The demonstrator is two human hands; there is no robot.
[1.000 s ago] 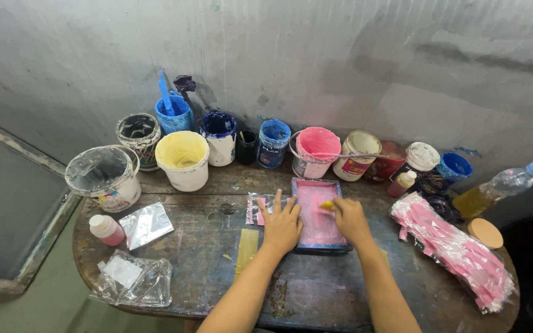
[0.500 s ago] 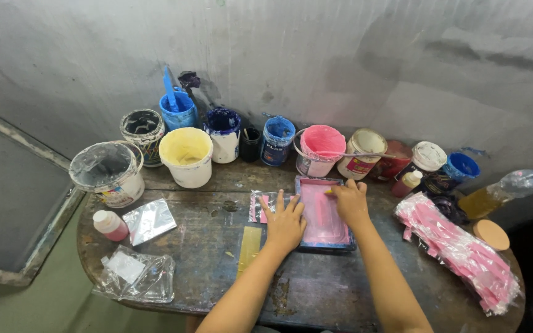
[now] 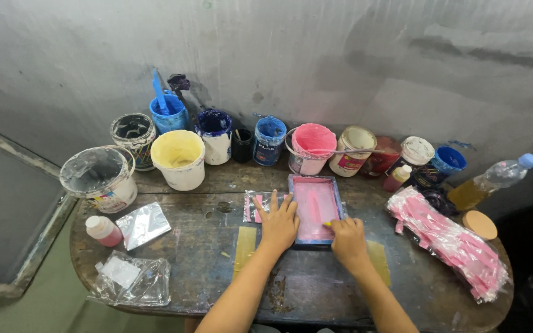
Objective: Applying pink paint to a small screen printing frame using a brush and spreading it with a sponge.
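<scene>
A: Left hand (image 3: 279, 223)?
B: Fingers spread, palm flat on the left edge of the blue-framed pink screen (image 3: 316, 208), which lies mid-table (image 3: 316, 290) before the paint pots.
A: Right hand (image 3: 348, 239)?
B: Closed around a small yellow-tipped tool (image 3: 327, 223) at the screen's near right corner; grip detail unclear.

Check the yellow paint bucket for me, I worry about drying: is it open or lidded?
Open. The yellow paint bucket stands upright with no lid; its rim and yellow inside show from above.
</scene>
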